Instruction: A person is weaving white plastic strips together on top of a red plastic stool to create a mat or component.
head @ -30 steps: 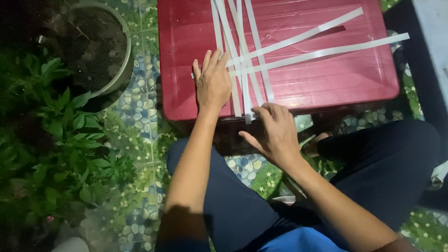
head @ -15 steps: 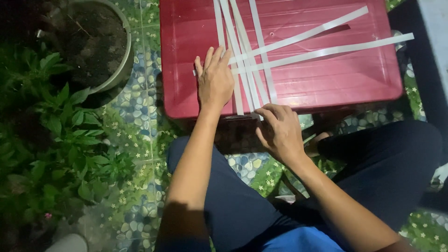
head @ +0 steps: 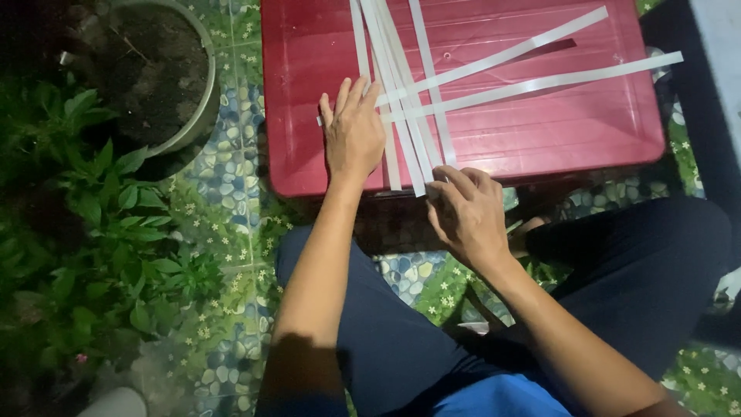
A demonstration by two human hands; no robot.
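Observation:
Several long white strips lie crossed on a red plastic lid, some running lengthwise toward me, two slanting off to the right. My left hand lies flat with fingers spread, pressing the strips' left ends down. At the lid's near edge my right hand pinches the near end of one lengthwise strip between thumb and fingers.
A grey pot of dark soil stands at the upper left, with leafy green plants below it. The floor has a pebble-and-flower pattern. My legs in dark trousers fill the lower right.
My right hand has shifted slightly along the lid's near edge, still at the strip ends. My left hand has stayed flat on the strips.

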